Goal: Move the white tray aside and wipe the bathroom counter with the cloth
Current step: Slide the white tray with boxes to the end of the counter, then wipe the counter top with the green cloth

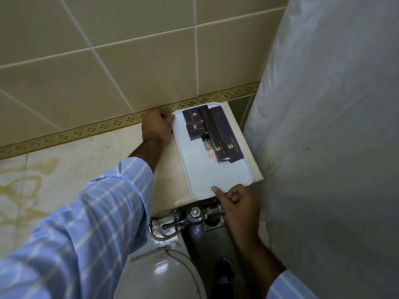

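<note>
A white tray lies on the right end of the cream stone counter, close to the tiled wall. It carries several dark brown boxes and a small bottle. My left hand grips the tray's far left corner by the wall. My right hand pinches the tray's near edge, thumb on top. No cloth is in view.
A shower curtain hangs right beside the tray. Below the counter's front edge are chrome valves and a hose, and a white toilet lid. The counter stretches left, with yellowish stains on it.
</note>
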`<act>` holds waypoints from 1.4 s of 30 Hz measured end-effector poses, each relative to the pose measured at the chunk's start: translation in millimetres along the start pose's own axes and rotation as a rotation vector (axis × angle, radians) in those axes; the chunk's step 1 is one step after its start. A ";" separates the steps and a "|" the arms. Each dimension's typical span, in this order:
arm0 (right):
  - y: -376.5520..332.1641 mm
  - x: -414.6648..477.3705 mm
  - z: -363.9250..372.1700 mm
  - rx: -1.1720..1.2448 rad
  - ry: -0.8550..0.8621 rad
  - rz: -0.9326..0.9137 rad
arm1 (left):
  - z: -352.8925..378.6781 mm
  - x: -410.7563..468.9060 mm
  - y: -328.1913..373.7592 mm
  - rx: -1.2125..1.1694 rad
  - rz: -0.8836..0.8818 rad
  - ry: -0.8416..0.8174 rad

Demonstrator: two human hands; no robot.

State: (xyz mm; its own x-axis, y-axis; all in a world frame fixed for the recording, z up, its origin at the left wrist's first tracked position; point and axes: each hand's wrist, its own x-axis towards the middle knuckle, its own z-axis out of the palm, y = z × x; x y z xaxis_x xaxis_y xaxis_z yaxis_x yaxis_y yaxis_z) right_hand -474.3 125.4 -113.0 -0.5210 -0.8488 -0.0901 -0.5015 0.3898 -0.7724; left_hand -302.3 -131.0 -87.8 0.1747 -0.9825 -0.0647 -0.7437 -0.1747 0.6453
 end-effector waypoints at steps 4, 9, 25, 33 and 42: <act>-38.3 41.9 -1.7 -0.308 0.033 -0.445 | -24.1 -17.4 -15.0 0.195 0.239 -0.042; -107.1 100.4 13.1 -0.722 -0.224 -0.571 | -73.7 -41.6 -37.0 0.376 0.427 -0.013; -272.1 -91.3 185.2 -0.516 -0.504 -1.055 | -311.6 -140.2 -253.9 0.561 0.057 0.150; -302.9 -245.2 257.2 -0.514 -0.809 -1.212 | -391.2 -210.6 -373.1 0.591 -0.303 0.197; -292.5 -347.5 285.6 -0.717 -0.913 -1.033 | -386.9 -244.4 -433.1 0.295 -0.556 0.157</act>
State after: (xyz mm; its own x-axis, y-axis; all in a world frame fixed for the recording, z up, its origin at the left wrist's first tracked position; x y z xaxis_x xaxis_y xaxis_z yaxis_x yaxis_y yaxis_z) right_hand 50.7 204.4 -35.3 0.6962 -0.6643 -0.2721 -0.7169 -0.6244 -0.3101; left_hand 226.8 209.8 -56.9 0.6605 -0.7232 -0.2018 -0.6574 -0.6869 0.3099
